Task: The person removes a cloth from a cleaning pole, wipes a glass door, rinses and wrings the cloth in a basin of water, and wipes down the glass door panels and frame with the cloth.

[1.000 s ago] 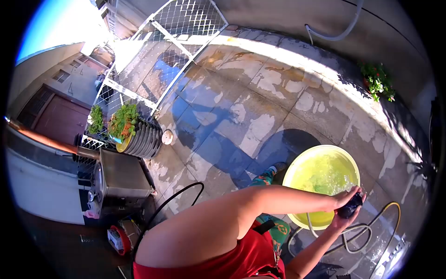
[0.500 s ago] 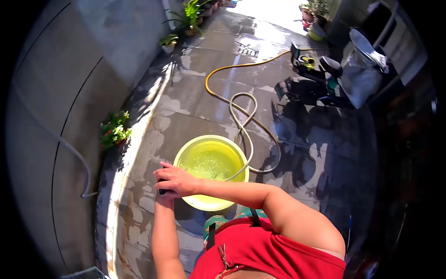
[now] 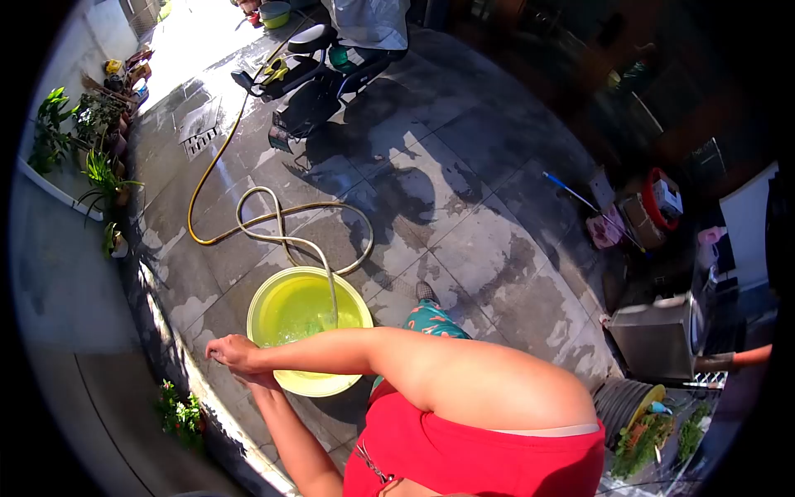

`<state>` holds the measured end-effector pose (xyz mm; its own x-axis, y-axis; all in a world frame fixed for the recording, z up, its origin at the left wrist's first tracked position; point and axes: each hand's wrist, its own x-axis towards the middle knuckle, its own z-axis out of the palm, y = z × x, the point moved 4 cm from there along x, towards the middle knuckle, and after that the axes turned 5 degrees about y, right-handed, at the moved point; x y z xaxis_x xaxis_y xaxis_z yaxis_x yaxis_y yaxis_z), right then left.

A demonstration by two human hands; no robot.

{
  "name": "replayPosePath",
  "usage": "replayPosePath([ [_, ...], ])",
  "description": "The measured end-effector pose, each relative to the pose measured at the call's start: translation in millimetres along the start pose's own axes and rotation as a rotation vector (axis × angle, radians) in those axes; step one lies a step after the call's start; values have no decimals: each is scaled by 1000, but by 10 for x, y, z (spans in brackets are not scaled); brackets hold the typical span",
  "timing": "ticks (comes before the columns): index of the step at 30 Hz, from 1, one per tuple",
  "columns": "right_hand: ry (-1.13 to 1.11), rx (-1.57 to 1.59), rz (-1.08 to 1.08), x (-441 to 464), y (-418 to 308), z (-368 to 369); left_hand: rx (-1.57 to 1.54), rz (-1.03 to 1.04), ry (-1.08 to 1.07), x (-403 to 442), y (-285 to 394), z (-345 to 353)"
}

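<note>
My right arm reaches across my front, over the near side of a yellow-green tub [image 3: 267, 303]. At the tub's left, my right hand [image 3: 233, 351] has its fingers curled and closed against my left hand [image 3: 262, 380]. Most of my left hand lies beneath it, its fingers hidden. Whatever might be between the hands cannot be made out. Water in the tub is bubbling where a pale hose [image 3: 333, 290] runs down into it.
The hose loops over wet paving toward a parked scooter [image 3: 310, 83]. Potted plants [image 3: 103, 174] line the left wall, with a flowering plant [image 3: 182, 414] nearer me. At right are a blue-tipped pole [image 3: 584, 203], boxes [image 3: 642, 219], a metal cabinet [image 3: 654, 335] and a coiled hose [image 3: 623, 410].
My view has swung right, bringing the right-hand side into sight. The dark object seen under my right hand at my left wrist no longer shows. My hands stay together beside the tub.
</note>
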<state>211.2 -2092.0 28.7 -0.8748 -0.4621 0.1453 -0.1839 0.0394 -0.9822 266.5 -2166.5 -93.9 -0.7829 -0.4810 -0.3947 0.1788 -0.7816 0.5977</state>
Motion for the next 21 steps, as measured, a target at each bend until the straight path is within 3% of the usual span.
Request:
replayPosePath([
  [4,151,139,140,107,363,-376,106,168,-73,-53,-313,394],
  [6,226,238,153,209,514,-672,570,344,217,-36,-403,621],
  [8,261,290,218,331,670,-1062,1242,599,529,-71,-537,941],
  [11,319,338,375,460,1006,-1796,1344,833,478,-191,-1024,1813],
  [13,379,346,471,502,1219,-2423,1513,862,246,-171,-1464,2278],
  [15,446,341,535,577,1352,-3160,1315,803,4,-54,-1980,2692],
  [16,446,344,494,540,1143,-3689,1359,692,-91,-209,-2206,3077],
  [17,503,331,382,569,1099,-4109,1447,768,-110,-206,-2425,3304],
  [19,535,189,278,582,1094,-4955,1201,392,-175,-264,-2836,3814],
  [21,684,288,157,631,1234,-5624,907,290,-309,203,-3319,4024],
])
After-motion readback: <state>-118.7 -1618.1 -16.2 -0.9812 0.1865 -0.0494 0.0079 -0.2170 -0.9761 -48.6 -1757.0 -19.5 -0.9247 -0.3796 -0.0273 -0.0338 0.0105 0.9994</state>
